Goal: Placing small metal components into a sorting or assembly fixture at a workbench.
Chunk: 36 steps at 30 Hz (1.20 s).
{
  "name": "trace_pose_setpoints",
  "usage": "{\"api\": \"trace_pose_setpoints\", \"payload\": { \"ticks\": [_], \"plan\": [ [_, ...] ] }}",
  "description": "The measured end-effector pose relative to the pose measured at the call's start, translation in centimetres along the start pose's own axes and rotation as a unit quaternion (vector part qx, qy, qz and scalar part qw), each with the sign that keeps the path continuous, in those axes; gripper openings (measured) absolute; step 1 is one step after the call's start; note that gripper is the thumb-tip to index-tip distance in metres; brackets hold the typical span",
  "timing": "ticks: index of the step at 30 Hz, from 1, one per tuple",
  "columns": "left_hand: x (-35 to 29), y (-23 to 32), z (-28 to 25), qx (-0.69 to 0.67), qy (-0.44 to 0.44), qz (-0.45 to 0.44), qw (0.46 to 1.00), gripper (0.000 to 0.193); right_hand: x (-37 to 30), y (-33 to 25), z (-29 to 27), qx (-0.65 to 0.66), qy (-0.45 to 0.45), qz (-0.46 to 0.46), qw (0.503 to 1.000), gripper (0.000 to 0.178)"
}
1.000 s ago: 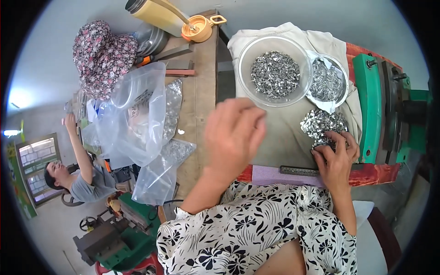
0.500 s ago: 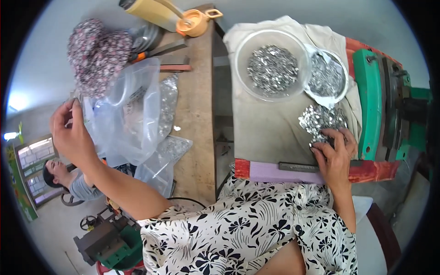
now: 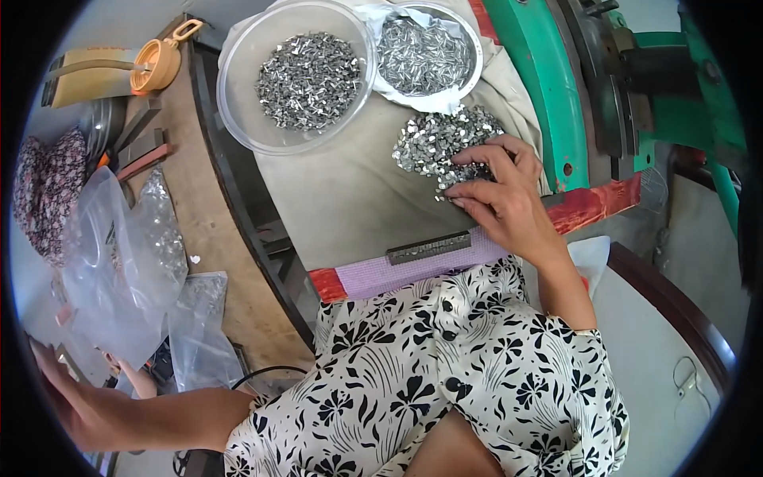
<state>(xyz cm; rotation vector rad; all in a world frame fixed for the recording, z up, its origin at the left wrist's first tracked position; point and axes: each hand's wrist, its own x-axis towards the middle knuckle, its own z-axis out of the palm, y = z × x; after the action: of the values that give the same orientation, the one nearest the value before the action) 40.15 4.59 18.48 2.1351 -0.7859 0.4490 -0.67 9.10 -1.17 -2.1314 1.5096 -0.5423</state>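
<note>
My right hand (image 3: pixel 505 187) rests at the near right side of a pile of small shiny metal pieces (image 3: pixel 433 143) on the cloth. Its thumb and forefinger tips come together at the pile's near edge, by a few loose bits; what lies between them is too small to make out. The other fingers curve over the pile. Out at the lower left rim is my left hand (image 3: pixel 71 405), partly cut off by the dark border. Its visible fingers stretch outward, with nothing seen in them, near a clear plastic bag (image 3: pixel 119 286).
Behind the pile stand a clear tub (image 3: pixel 230 119) of metal pieces and a white bowl (image 3: pixel 475 67) of thin silvery ones. A green machine (image 3: pixel 536 95) borders the right. A dark toothed bar (image 3: pixel 429 248) lies at the front edge. The wooden bench (image 3: pixel 238 294) holds bags and an orange-lidded bottle (image 3: pixel 155 65).
The view has turned, shifting the cloth and tubs left. My left hand has dropped toward the lower left, its pinched fingers now stretched. My right hand stays at the pile.
</note>
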Motion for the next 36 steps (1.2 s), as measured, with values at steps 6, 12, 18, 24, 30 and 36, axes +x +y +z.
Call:
{"api": "trace_pose_setpoints", "payload": {
  "ticks": [6,12,18,24,30,36],
  "plan": [
    [-14.0,-0.1,0.5,-0.26,-0.304,0.394,0.827,0.017,0.0,-0.2,0.2,-0.009,0.018,-0.033,0.999,0.016],
    [-24.2,-1.4,5.8,-0.308,-0.542,0.243,0.743,0.021,0.0,-0.9,0.9,-0.085,0.035,-0.06,0.994,0.016],
    [-26.6,-2.9,5.7,-0.284,-0.595,0.276,0.699,0.017,-0.2,-1.3,1.2,-0.098,0.063,-0.062,0.991,0.017],
    [-27.1,-4.0,5.4,-0.278,-0.6,0.322,0.677,0.021,-2.4,-1.8,0.2,-0.04,0.051,-0.059,0.996,0.02],
    [-28.0,-4.8,5.3,-0.263,-0.599,0.355,0.667,0.023,-3.8,-3.2,2.0,-0.044,0.017,-0.092,0.995,0.015],
    [-28.4,-5.3,5.4,-0.282,-0.58,0.368,0.669,0.024,-2.6,-1.6,1.1,-0.052,0.043,-0.046,0.997,0.016]
  ]
}}
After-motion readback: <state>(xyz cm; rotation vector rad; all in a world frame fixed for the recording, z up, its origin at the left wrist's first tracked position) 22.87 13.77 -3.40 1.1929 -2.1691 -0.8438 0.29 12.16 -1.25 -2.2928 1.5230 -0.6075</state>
